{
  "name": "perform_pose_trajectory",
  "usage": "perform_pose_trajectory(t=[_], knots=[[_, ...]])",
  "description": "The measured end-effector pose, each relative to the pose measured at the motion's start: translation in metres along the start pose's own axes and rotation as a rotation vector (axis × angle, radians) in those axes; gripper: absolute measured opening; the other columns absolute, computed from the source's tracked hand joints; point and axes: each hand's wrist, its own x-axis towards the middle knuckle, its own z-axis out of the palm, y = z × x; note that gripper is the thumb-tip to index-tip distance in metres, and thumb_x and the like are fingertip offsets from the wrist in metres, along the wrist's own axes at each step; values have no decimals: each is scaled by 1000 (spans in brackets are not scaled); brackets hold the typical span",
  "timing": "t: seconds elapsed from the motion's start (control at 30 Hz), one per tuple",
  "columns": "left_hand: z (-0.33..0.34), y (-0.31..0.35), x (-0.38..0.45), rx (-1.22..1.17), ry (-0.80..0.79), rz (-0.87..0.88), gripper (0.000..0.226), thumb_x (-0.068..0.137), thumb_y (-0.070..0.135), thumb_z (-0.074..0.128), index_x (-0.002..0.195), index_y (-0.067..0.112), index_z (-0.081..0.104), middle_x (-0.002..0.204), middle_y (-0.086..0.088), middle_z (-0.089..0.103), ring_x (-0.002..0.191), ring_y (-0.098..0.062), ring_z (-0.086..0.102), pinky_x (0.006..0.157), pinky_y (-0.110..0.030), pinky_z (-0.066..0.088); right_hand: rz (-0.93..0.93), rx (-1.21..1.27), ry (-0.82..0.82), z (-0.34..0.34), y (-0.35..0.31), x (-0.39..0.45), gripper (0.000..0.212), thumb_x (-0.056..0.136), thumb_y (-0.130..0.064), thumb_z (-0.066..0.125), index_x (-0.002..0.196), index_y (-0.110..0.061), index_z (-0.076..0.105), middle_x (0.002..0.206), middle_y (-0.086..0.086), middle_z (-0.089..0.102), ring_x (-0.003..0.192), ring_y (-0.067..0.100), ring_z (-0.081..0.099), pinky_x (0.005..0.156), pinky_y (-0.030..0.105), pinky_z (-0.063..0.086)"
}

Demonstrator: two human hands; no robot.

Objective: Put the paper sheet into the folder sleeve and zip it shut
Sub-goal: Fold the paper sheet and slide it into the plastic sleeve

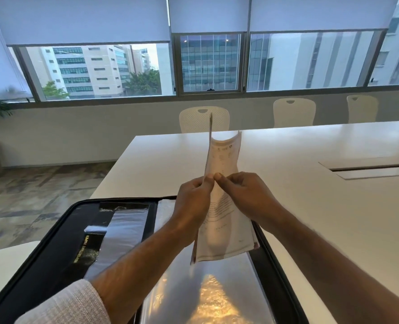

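Paper sheet (224, 183) is held up in the air over the open black zip folder (53, 242), bowed into a curve, long axis running away from the person toward the far chairs, near end low over the clear plastic sleeve (217, 288). Left hand (193, 197) and right hand (245, 195) both pinch it mid-length, thumbs nearly touching. Looks like pre-insertion, nothing in the sleeve yet; next move likely needs the sheet flattened and its leading edge fed into the sleeve mouth.

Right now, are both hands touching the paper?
Touching. The head view shows the left hand and right hand both pinching the paper sheet near its middle.
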Motion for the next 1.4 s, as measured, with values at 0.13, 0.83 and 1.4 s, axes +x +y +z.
perform_pose_trajectory(t=[0.13,0.83,1.4], knots=[[11,-4,12,137,66,62,16,99,44,42,105,40,57,106,11,67,91,-25,65,86,-49,51,16,118,-67,-2,2,6,58,79,-68,51,107,-21,69,110,-8,71,87,28,69,77,46,58],[-63,-62,90,644,77,51,13,86,18,71,98,20,76,95,6,75,83,0,66,79,-13,47,153,386,240,-13,37,81,17,92,-24,51,83,-17,63,87,-1,65,75,16,61,55,26,45],[-92,-134,134,762,-61,-6,16,77,29,78,65,32,68,78,13,68,81,-6,61,73,-23,45,11,301,406,20,22,106,23,97,-22,57,114,-12,68,107,2,69,86,21,62,79,32,53]])
